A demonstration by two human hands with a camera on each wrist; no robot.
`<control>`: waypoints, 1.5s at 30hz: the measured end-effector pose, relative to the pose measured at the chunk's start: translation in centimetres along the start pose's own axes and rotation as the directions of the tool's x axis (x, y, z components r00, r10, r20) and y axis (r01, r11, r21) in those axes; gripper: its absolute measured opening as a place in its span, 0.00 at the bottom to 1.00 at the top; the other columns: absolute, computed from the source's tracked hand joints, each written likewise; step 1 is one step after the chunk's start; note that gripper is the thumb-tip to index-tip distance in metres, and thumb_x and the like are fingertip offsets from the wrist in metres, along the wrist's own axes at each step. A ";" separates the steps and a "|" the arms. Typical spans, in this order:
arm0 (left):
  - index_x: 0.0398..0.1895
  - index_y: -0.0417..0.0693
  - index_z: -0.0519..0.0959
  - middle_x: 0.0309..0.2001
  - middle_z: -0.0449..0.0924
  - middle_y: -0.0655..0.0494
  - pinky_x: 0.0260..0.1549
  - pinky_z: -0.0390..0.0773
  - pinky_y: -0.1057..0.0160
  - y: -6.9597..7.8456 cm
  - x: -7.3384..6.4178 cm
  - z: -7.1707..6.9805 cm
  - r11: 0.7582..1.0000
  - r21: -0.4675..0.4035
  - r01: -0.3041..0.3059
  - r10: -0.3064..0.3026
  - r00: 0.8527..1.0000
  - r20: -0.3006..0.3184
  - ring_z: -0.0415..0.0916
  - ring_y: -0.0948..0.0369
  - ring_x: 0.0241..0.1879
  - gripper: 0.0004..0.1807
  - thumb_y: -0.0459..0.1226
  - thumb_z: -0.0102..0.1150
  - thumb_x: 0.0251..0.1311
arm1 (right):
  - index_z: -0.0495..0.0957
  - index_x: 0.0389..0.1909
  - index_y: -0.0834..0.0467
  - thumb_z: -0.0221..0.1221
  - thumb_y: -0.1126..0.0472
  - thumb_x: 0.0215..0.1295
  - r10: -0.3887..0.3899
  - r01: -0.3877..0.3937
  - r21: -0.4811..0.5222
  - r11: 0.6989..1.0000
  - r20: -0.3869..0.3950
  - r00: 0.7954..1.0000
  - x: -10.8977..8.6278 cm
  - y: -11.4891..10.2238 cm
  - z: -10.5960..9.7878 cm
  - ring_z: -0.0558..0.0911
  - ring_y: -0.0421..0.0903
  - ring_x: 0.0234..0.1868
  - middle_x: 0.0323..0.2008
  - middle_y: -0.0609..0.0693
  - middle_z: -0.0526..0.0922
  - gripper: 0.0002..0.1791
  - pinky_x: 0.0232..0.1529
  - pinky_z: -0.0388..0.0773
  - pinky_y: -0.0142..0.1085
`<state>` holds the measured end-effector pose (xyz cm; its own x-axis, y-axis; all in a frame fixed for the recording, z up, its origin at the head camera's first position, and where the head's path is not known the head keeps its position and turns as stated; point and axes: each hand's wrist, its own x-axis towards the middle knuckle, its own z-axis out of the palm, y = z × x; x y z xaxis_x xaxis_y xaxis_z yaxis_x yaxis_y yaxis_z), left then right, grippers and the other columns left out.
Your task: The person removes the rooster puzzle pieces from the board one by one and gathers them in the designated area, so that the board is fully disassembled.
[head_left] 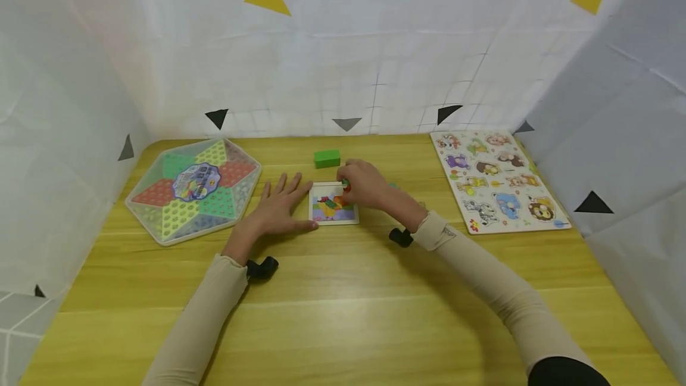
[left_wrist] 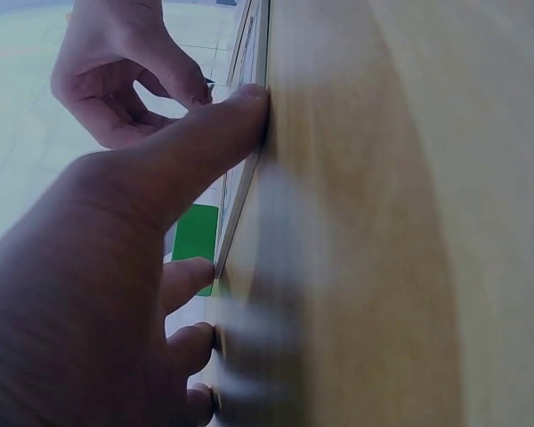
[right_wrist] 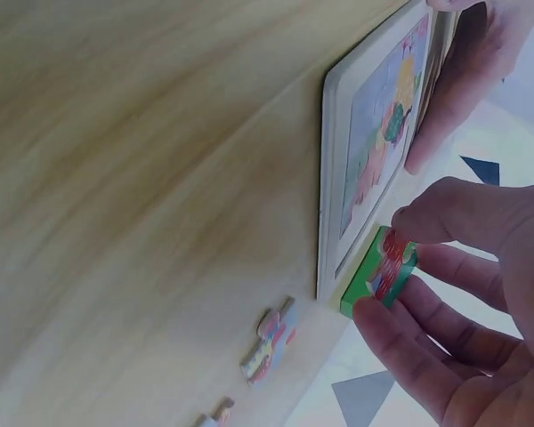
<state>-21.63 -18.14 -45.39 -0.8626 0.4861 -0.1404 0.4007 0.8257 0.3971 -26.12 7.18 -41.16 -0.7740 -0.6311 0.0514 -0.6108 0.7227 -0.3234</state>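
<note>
My left hand (head_left: pixel 276 210) lies spread on the table, its thumb and index finger at the left edge of a small white-framed jigsaw puzzle (right_wrist: pixel 331 178). Inside the frame is a colourful picture, partly put together from pieces. Over the upper right corner of the puzzle, my right hand (head_left: pixel 367 183) pinches a jigsaw piece (right_wrist: pixel 393 264) with red and green on it between thumb and fingers. The piece is held above the surface, tilted. Two loose jigsaw pieces (right_wrist: pixel 271 342) lie on the table near the puzzle, mostly hidden behind the right hand in the head view.
A green block (head_left: pixel 327 159) stands just behind the puzzle. To the left lies a hexagonal Chinese checkers board (head_left: pixel 161 162); on the right, a white board with animal pictures (head_left: pixel 466 165). White sheeting (head_left: pixel 343 46) walls the back and sides of the wooden table (head_left: pixel 332 326).
</note>
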 end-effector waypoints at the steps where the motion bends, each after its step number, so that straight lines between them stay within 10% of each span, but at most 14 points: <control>1: 0.82 0.57 0.48 0.81 0.35 0.48 0.68 0.28 0.34 0.0 0.0 0.0 1.000 0.001 0.002 -0.002 1.000 0.002 0.25 0.43 0.77 0.57 0.70 0.59 0.55 | 0.85 0.44 0.63 0.72 0.62 0.55 0.000 0.000 -0.002 1.000 0.003 1.000 -0.1 0.0 -0.1 0.75 0.48 0.37 0.40 0.56 0.81 0.16 0.38 0.76 0.40; 45: 0.82 0.59 0.46 0.81 0.33 0.50 0.69 0.26 0.35 0.0 0.2 0.0 1.000 0.015 0.010 -0.011 1.000 0.014 0.24 0.44 0.77 0.57 0.72 0.56 0.55 | 0.86 0.39 0.66 0.71 0.66 0.54 -0.007 0.006 -0.062 0.998 -0.021 1.000 -4.5 4.9 -4.8 0.79 0.51 0.35 0.35 0.57 0.81 0.12 0.39 0.79 0.47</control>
<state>-21.77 -18.07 -45.42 -0.8625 0.4811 -0.1568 0.3962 0.8348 0.3823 -26.39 14.92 -38.42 -0.7730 -0.6302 0.0733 -0.6244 0.7352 -0.2638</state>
